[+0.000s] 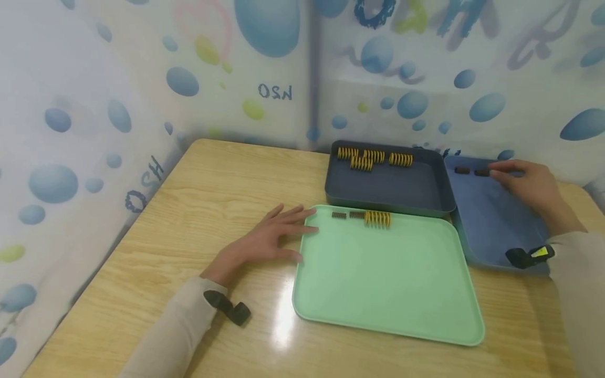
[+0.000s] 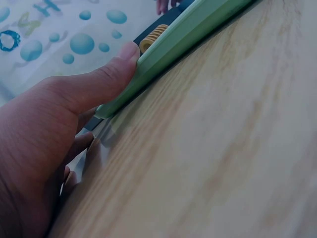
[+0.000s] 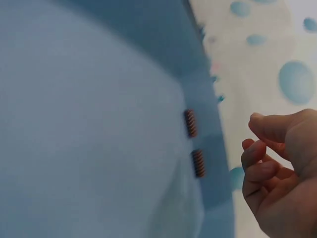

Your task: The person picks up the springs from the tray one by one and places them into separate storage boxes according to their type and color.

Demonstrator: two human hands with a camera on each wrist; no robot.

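Observation:
My left hand (image 1: 264, 239) lies at the left edge of the green tray (image 1: 383, 283), fingers extended and touching the rim. In the left wrist view, the thumb (image 2: 106, 82) rests against that rim. Two small brown springs (image 1: 338, 215) and a larger yellow spring (image 1: 378, 218) lie along the tray's far side. Over the far end of the blue tray (image 1: 496, 226) is my right hand (image 1: 534, 186), beside two dark brown springs (image 1: 462, 170). The right wrist view shows its fingers (image 3: 255, 151) bent, holding nothing, with a gap to the thumb.
Behind the green tray stands a dark tray (image 1: 402, 190) with several yellow springs (image 1: 400, 159) near its back wall. All three trays sit close together on a wooden table (image 1: 246, 173). A patterned curtain (image 1: 264, 121) hangs behind and at left.

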